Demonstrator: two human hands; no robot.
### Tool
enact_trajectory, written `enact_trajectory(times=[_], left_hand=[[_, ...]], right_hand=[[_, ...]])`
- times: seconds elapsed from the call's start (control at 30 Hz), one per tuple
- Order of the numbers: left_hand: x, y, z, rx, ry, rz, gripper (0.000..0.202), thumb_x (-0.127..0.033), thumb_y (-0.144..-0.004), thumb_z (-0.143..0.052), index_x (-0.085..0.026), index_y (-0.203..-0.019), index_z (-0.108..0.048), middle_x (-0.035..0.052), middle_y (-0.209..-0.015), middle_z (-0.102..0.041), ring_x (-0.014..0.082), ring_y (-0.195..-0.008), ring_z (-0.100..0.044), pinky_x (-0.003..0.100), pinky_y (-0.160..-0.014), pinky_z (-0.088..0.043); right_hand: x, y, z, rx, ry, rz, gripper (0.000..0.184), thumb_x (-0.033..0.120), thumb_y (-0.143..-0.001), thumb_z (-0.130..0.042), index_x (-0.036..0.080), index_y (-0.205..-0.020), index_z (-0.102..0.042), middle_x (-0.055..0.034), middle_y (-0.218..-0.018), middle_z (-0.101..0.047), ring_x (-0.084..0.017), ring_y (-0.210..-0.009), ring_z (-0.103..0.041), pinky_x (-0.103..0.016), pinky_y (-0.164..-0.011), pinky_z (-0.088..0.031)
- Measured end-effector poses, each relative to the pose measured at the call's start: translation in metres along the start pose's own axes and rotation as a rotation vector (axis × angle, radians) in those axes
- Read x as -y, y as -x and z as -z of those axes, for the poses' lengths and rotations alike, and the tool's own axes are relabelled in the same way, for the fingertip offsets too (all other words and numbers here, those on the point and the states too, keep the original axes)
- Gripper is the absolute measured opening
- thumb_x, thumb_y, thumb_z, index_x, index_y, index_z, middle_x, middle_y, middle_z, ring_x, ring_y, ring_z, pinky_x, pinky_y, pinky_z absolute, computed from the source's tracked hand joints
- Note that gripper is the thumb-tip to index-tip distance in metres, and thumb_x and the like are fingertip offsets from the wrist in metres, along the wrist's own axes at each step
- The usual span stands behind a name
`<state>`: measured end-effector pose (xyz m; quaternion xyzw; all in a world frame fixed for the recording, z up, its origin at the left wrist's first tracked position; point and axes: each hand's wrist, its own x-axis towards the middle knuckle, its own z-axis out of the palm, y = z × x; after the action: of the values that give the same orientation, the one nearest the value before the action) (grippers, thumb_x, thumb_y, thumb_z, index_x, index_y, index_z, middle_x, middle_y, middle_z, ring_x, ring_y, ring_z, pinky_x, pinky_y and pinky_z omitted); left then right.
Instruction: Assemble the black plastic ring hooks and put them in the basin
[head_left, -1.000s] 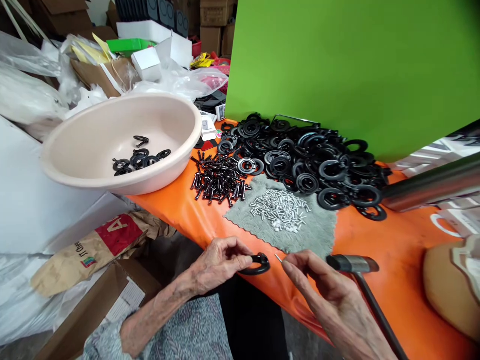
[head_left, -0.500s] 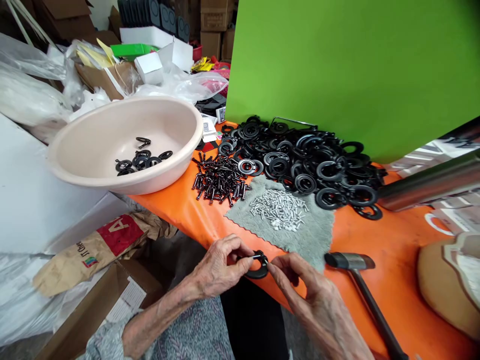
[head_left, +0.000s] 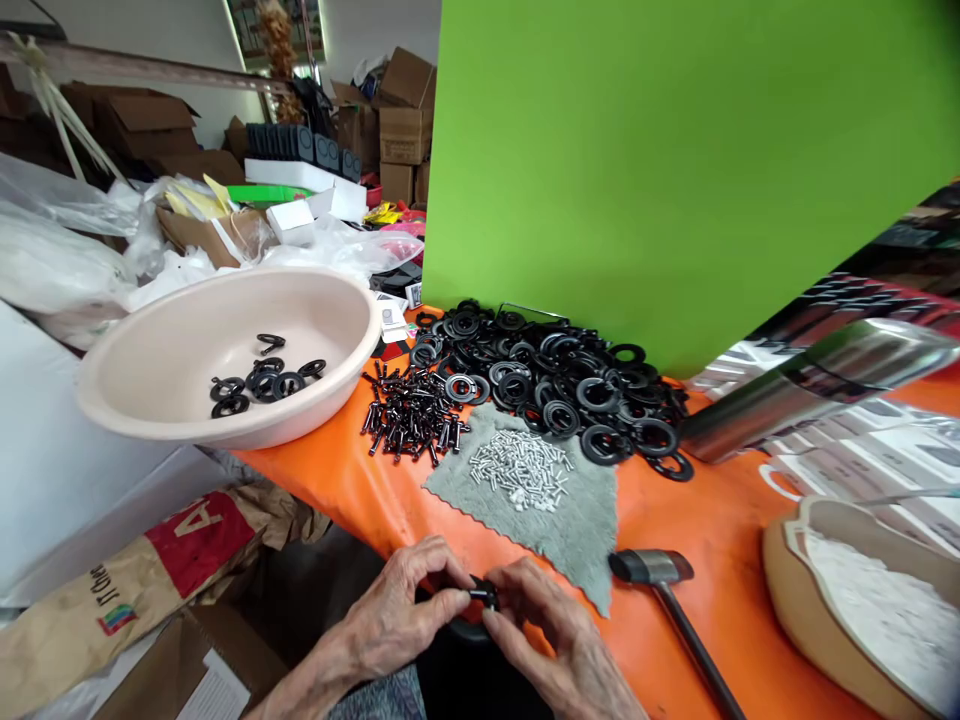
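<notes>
My left hand (head_left: pixel 409 605) pinches a small black rod (head_left: pixel 480 594) joined to a black ring (head_left: pixel 469 631), just off the table's front edge. Thumb and fingers of my right hand (head_left: pixel 547 630) close round the joint end of the same ring; whether a small pin sits between them is hidden. Beyond my hands, a grey cloth (head_left: pixel 577 545) bears a heap of small silver pins (head_left: pixel 521 468). Short black rods (head_left: pixel 412 412) lie piled to its left. Behind it spreads a large pile of black rings (head_left: pixel 559 415).
A hammer (head_left: pixel 694 630) lies right of my hands on the orange table cover (head_left: pixel 652 520). A beige basin (head_left: pixel 315 300) with several ring pieces stands at the left. At the right are a steel flask (head_left: pixel 810 380) and a tan tub (head_left: pixel 787 590). A green panel (head_left: pixel 637 150) rises behind.
My view has tilted up and turned right, so things sit lower and further left. My right fingers have come in closer round the ring's joint, and my hands are nearer together.
</notes>
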<state>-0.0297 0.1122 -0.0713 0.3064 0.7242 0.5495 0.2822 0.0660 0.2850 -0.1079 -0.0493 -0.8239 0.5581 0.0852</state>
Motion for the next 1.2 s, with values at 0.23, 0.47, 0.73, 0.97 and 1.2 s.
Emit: enact_trajectory(times=[0.23,0.47,0.73,0.97,1.2], left_hand=[[0.002,-0.005,0.005,0.046,0.026,0.037,0.008,-0.02,-0.081,-0.061,-0.015,-0.081,-0.068,0.0016,-0.082,-0.063,0.0153,-0.08,-0.057,0.027,-0.074,-0.04],[-0.007,-0.006,0.011,0.069,-0.107,-0.023,0.01,-0.018,-0.084,-0.055,-0.016,-0.085,-0.065,0.0026,-0.085,-0.06,0.0161,-0.083,-0.055,0.028,-0.077,-0.042],[-0.019,-0.009,0.006,0.154,-0.511,-0.137,0.022,-0.018,-0.079,-0.064,-0.018,-0.099,-0.055,0.005,-0.099,-0.053,0.0226,-0.097,-0.048,0.039,-0.093,-0.042],[0.001,-0.016,-0.015,0.02,-0.425,-0.166,0.013,-0.011,-0.085,-0.049,-0.021,-0.092,-0.052,0.0076,-0.096,-0.058,0.0234,-0.096,-0.054,0.036,-0.088,-0.046],[0.005,-0.02,-0.021,0.002,-0.401,-0.164,0.018,-0.01,-0.083,-0.05,-0.021,-0.093,-0.059,0.0078,-0.096,-0.06,0.026,-0.097,-0.055,0.038,-0.089,-0.046]], right_hand=[[-0.012,0.009,-0.003,0.139,-0.215,-0.115,0.027,0.047,-0.09,-0.057,0.026,-0.106,-0.063,-0.002,-0.093,-0.059,-0.017,-0.086,-0.061,-0.029,-0.077,-0.052],[-0.011,0.018,-0.005,0.018,-0.137,-0.078,0.024,0.043,-0.091,-0.058,0.027,-0.11,-0.059,-0.0017,-0.097,-0.063,-0.016,-0.09,-0.063,-0.03,-0.083,-0.053],[-0.01,0.004,-0.017,-0.162,-0.234,-0.086,0.033,0.05,-0.082,-0.065,0.022,-0.099,-0.067,-0.0036,-0.083,-0.064,-0.016,-0.073,-0.063,-0.028,-0.066,-0.055],[0.001,-0.011,-0.023,-0.114,-0.44,-0.343,0.044,0.058,-0.076,-0.066,0.016,-0.088,-0.066,0.0034,-0.062,-0.052,-0.008,-0.049,-0.044,-0.023,-0.046,-0.038],[0.006,-0.016,-0.013,-0.089,-0.417,-0.439,0.041,0.057,-0.074,-0.068,0.016,-0.08,-0.068,0.0066,-0.049,-0.044,-0.008,-0.047,-0.041,-0.022,-0.048,-0.034]])
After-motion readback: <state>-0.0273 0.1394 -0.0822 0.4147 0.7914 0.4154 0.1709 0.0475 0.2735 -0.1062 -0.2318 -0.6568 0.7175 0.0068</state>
